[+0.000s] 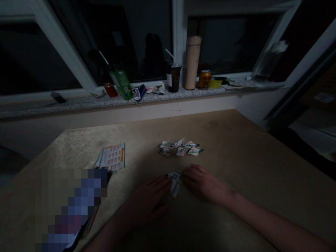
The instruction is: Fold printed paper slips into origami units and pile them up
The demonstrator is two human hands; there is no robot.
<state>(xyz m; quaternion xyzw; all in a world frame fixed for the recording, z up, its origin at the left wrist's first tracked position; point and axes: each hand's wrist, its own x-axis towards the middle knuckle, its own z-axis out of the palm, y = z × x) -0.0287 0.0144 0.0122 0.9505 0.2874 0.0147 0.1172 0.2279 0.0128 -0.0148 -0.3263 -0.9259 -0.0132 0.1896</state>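
Observation:
A small folded piece of printed paper (175, 185) lies on the table between my hands, narrowing to a point toward me. My left hand (151, 199) rests at its left edge, fingers stretched out and fingertips touching it, the thumb apart from it. From the right, the bent fingers of my right hand (198, 180) are closed on its upper right edge; that hand's thumb is hidden. Just beyond, several folded paper diamonds (181, 148) made of similar printed paper sit in two rows close together.
Printed sheets (112, 156) lie in a stack at the left, with a blurred-out screen device (78, 206) nearer me. Along the windowsill (147, 101) stand a green bottle (122, 84), a dark cup with a straw (173, 78), a tall tumbler (192, 64) and a gold can (205, 79).

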